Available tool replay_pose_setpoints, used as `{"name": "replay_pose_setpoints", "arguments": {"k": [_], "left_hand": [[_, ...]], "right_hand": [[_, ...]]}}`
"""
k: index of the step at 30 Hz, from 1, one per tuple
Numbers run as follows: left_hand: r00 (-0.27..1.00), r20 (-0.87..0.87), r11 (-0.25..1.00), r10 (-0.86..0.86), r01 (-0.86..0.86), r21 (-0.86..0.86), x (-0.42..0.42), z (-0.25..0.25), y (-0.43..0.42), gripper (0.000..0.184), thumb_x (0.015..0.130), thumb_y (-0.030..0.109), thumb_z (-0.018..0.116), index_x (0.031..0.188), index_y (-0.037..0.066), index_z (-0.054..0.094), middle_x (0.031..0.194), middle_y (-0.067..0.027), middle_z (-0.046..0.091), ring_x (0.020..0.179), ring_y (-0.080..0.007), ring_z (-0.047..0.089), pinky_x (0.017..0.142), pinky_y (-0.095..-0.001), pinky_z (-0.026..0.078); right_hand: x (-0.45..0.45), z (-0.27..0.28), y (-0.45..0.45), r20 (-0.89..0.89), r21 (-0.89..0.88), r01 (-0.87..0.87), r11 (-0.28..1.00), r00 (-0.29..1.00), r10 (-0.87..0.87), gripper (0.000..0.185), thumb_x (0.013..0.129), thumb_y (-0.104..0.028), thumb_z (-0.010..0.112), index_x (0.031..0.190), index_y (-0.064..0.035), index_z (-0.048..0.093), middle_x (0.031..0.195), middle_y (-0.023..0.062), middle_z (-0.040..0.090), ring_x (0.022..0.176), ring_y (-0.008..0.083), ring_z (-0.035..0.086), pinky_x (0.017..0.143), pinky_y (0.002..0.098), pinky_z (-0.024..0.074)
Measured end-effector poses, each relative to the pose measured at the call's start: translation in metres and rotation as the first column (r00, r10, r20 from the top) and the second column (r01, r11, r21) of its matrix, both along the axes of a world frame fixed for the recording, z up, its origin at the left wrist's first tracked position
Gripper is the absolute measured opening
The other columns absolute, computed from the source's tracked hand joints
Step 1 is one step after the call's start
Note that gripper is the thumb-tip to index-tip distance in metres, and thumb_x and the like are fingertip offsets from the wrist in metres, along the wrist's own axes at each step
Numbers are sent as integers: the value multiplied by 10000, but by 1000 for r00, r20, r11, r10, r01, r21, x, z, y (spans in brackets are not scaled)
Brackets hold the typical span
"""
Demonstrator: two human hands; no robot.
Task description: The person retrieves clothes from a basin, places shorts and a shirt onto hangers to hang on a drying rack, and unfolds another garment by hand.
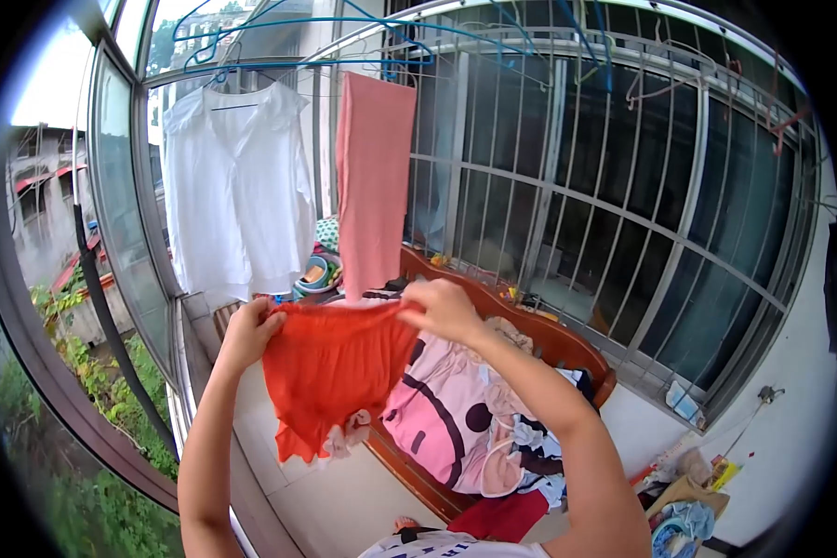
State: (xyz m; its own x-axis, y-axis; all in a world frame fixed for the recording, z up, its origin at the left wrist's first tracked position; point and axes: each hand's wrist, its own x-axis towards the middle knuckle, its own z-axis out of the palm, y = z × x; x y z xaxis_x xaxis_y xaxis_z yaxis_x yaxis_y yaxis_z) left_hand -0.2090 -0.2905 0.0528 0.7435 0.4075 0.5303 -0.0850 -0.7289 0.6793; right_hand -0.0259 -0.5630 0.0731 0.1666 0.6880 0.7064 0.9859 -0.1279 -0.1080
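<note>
An orange-red garment (337, 367) with a gathered waistband hangs stretched between my two hands. My left hand (253, 330) is closed on its upper left corner, and my right hand (440, 312) grips the upper right end of the waistband. A small pale pink piece of cloth (349, 433) shows at the garment's lower edge. Behind and to the right, a pile of clothes lies on a wooden bench (555, 337), with a pink cloth (434, 395) with dark markings on top.
A white shirt (237, 191) and a pink cloth (375, 177) hang ahead. Blue hangers (316, 63) are overhead. Barred windows (614, 186) stand at the right, window frames (126, 205) at the left. Bags and a blue basket (676, 537) are at the lower right.
</note>
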Motion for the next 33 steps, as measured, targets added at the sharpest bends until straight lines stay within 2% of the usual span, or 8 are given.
{"name": "replay_pose_setpoints", "arguments": {"k": [2, 5, 11, 14, 18, 23, 28, 33], "left_hand": [[999, 47, 999, 27, -25, -34, 4, 5, -1, 240, 817, 216, 593, 780, -17, 554, 593, -94, 484, 555, -169, 435, 548, -307, 384], [990, -92, 969, -107, 83, -231, 11, 5, 9, 290, 857, 257, 574, 834, -32, 594, 683, -44, 587, 618, -105, 481, 571, -272, 407], [977, 76, 788, -201, 207, -579, 18, 36, 2, 337, 866, 286, 571, 1003, -20, 610, 892, -37, 621, 793, -107, 576, 729, -235, 446], [978, 107, 787, -181, 209, -580, 44, 59, 13, 349, 855, 296, 584, 998, -21, 614, 900, -50, 622, 805, -107, 573, 740, -251, 443], [979, 99, 890, -176, 201, -409, 94, 117, 14, 330, 849, 278, 590, 974, -26, 623, 853, -35, 619, 788, -98, 559, 737, -239, 433], [947, 217, 924, -239, 290, -250, 151, 196, 41, 264, 851, 281, 598, 933, 32, 633, 781, 19, 593, 681, -53, 524, 620, -208, 422], [945, 295, 963, -142, 200, -179, 164, 229, 55, 276, 838, 286, 607, 886, 16, 637, 770, -8, 607, 686, -82, 538, 633, -235, 426], [967, 245, 980, -71, 114, -163, 153, 225, 67, 300, 833, 302, 611, 912, 14, 640, 783, -23, 617, 694, -97, 556, 662, -241, 442]], "right_hand": [[-3, 10, 8, -222, 188, -37, 982, 972, 79, 209, 715, -204, 665, 765, -25, 572, 676, 116, 565, 673, 273, 563, 601, 332, 428], [23, -2, 19, -96, -305, -154, 940, 987, 130, 240, 714, -204, 690, 789, -10, 572, 659, 110, 557, 630, 231, 553, 580, 302, 415], [68, 26, 81, -372, -298, -299, 907, 911, 178, 215, 762, -204, 676, 838, -17, 601, 699, 50, 603, 676, 108, 567, 638, 261, 454], [123, 73, 141, -146, 57, -384, 921, 910, 389, 244, 771, -210, 661, 936, -44, 592, 842, 74, 622, 764, 144, 596, 692, 295, 479], [159, 193, 184, -56, 327, 109, 939, 994, -96, 436, 730, -285, 688, 1051, -47, 511, 1008, 135, 558, 893, 242, 569, 753, 341, 461], [234, 298, 247, -58, 723, 333, 605, 903, -427, 574, 728, -391, 666, 1104, -4, 468, 1111, 169, 522, 1072, 302, 489, 871, 426, 391], [274, 354, 285, -386, 671, 517, 532, 856, -344, 1089, 642, -599, 660, 1341, 82, 176, 1199, 222, 510, 1113, 327, 504, 1026, 575, 163], [298, 375, 307, -506, 452, 611, 649, 775, -378, 996, 745, -474, 606, 1362, 90, 62, 1003, 192, 619, 1011, 292, 585, 1050, 570, 87]]}}
